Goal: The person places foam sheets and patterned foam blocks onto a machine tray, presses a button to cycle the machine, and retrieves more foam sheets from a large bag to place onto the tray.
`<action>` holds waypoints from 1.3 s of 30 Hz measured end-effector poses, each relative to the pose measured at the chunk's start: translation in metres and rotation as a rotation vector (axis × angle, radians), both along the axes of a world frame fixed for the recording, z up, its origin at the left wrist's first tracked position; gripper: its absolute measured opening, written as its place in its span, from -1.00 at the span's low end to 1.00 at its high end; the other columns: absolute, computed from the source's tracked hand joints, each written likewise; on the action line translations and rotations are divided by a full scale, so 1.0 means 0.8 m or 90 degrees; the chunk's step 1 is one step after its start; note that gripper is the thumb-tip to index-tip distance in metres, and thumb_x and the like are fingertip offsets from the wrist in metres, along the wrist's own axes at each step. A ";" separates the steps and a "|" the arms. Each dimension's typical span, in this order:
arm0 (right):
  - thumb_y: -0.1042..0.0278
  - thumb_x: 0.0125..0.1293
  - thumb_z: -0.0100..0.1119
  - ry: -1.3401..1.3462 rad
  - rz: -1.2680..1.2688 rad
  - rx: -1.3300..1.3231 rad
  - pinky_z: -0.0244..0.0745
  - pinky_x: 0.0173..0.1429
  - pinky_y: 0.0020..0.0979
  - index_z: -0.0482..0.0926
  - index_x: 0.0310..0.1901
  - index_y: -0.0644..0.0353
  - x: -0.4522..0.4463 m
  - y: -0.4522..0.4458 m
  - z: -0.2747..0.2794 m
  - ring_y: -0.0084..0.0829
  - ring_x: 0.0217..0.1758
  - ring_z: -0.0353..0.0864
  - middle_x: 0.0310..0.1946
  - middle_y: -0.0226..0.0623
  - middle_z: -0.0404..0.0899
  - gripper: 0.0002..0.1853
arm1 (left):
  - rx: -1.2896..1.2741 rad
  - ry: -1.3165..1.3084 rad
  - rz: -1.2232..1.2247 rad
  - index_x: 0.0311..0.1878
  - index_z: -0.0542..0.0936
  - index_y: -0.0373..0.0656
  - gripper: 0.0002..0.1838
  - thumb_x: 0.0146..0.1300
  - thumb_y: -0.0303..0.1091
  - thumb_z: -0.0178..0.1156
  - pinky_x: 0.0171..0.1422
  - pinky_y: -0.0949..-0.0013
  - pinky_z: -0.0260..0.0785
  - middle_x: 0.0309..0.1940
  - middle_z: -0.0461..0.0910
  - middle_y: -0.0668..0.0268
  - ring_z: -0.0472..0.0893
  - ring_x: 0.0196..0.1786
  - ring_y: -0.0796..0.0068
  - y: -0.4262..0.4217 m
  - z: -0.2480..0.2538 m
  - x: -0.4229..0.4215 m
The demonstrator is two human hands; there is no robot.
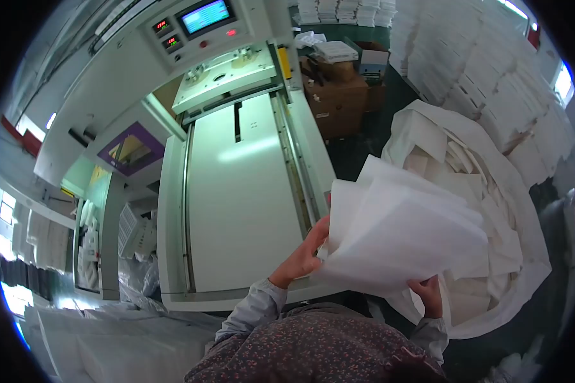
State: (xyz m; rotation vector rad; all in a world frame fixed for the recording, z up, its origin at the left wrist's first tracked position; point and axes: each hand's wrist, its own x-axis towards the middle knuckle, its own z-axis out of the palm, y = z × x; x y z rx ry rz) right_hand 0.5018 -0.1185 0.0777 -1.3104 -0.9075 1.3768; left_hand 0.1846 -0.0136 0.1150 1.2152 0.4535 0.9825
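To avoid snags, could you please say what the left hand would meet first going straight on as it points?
The left hand would likely meet the white sheets in its grip first; the depth beyond them is unclear.

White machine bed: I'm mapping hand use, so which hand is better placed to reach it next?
Probably the left hand: it grips the white sheets on the side nearer the white machine bed. The right hand holds them farther off, closer to the sack.
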 end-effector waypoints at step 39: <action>0.46 -0.18 0.47 -0.234 0.389 -0.035 0.32 0.22 -0.30 0.32 0.18 0.26 -0.063 0.040 -0.069 -0.25 0.11 0.44 0.11 -0.14 0.43 -0.21 | -0.210 0.274 0.171 0.31 0.08 -0.24 -0.03 -0.16 -0.35 0.44 0.29 0.18 0.16 0.20 0.27 0.03 0.32 0.23 0.11 -0.154 -0.158 -0.054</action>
